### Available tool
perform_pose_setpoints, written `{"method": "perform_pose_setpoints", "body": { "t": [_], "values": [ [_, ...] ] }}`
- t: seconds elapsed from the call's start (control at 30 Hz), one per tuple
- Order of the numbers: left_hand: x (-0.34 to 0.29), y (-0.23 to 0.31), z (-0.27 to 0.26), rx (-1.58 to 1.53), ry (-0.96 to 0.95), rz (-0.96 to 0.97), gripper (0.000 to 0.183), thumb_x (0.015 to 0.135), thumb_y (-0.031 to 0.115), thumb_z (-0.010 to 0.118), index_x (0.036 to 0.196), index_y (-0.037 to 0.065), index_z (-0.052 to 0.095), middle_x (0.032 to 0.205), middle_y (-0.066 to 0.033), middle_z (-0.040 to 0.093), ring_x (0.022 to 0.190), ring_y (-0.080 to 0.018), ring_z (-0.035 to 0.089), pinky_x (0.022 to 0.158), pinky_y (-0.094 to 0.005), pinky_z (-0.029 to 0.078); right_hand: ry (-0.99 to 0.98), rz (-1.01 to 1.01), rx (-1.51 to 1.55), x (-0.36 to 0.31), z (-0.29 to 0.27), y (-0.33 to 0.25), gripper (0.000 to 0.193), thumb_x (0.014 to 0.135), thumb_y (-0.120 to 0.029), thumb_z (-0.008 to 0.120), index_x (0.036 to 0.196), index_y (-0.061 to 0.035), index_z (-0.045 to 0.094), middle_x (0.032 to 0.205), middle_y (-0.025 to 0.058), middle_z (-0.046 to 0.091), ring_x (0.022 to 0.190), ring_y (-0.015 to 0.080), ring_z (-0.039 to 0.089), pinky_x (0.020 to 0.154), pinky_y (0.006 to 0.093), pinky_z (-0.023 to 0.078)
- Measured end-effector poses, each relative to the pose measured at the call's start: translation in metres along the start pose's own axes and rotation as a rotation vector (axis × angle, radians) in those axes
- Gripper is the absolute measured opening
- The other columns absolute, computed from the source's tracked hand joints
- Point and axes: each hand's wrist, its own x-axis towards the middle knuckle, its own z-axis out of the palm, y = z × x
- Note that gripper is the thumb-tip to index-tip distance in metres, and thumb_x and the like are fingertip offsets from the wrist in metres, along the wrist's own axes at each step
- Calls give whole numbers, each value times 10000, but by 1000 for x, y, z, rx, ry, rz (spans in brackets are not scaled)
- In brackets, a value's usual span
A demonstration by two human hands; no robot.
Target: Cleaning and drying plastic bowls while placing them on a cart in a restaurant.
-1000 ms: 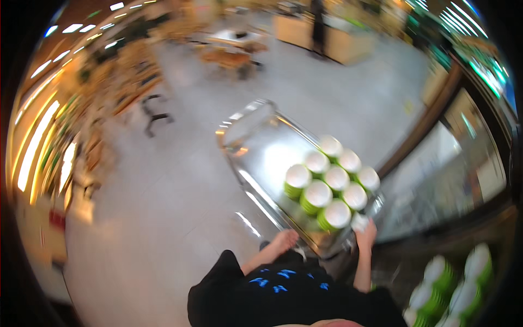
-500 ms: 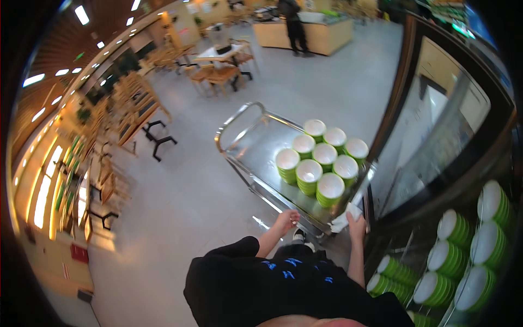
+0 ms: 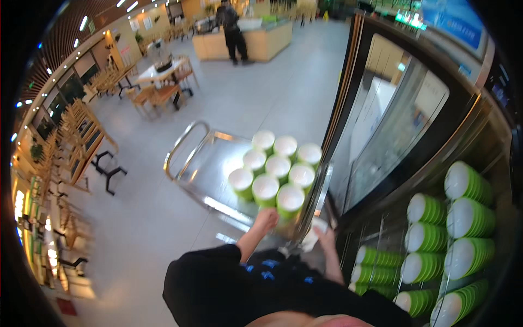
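A pale floor (image 3: 141,223) spreads through a large dining room. Near its far end, a person in dark clothes (image 3: 233,37) stands beside a light wooden counter (image 3: 272,44). Closer, wooden chairs (image 3: 164,97) surround a white-topped table (image 3: 151,75) bearing a dark object (image 3: 163,66). More wooden chairs (image 3: 81,133) line the left side, near a black pronged base (image 3: 111,173). A small yellow sign (image 3: 326,16) stands far off; at upper right hangs a blue panel (image 3: 455,23).

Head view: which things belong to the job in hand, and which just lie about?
Job:
left hand, near stacked bowls on metal cart
right hand, holding white cloth or paper
probably bowl stacks at right

About:
white table
wooden chairs
counter
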Motion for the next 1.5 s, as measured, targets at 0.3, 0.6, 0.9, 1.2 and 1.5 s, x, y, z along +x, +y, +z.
{"method": "perform_pose_setpoints", "body": {
  "t": [0.3, 0.6, 0.9, 1.2, 1.5],
  "values": [
    [44, -4, -80, 67, 52, -139, 198, 724, 216, 467, 837, 55, 444, 754, -84, 528, 653, -180, 507, 554, -282, 411, 190, -394, -551, 32, 48, -13, 235, 722, -229, 544, 798, -7, 553, 792, 118, 526, 749, 275, 493, 695, 346, 374],
    [40, 35, -81, 56, 82, -89, 229, 712, 221, 494, 871, 60, 466, 797, -79, 516, 726, -168, 496, 623, -278, 400, 259, -734, -865, 88, 111, -49, 158, 605, -171, 573, 693, -42, 548, 712, 85, 464, 765, 239, 425, 653, 351, 327],
    [37, 38, -95, 91, 91, -123, 231, 730, 214, 469, 901, 59, 455, 809, -74, 514, 711, -161, 496, 611, -275, 400, -84, -640, -1021, 62, 128, -25, 270, 646, -271, 574, 747, -28, 513, 783, 127, 523, 805, 271, 485, 661, 365, 365],
    [33, 45, -63, 216, -30, -91, 222, 741, 187, 451, 923, 60, 448, 824, -71, 523, 727, -152, 503, 606, -271, 403, -231, -707, -1098, 82, 118, 0, 215, 652, -260, 551, 706, -55, 509, 717, 95, 533, 735, 239, 509, 626, 381, 375],
    [21, 54, 15, 422, -85, -29, 442, 757, 261, 486, 1132, 104, 311, 983, -83, 469, 902, -165, 460, 690, -330, 409, -5, -762, -724, 53, 114, -57, 194, 655, -238, 542, 685, -48, 520, 710, 113, 524, 741, 258, 505, 634, 351, 388]
  ]
}}
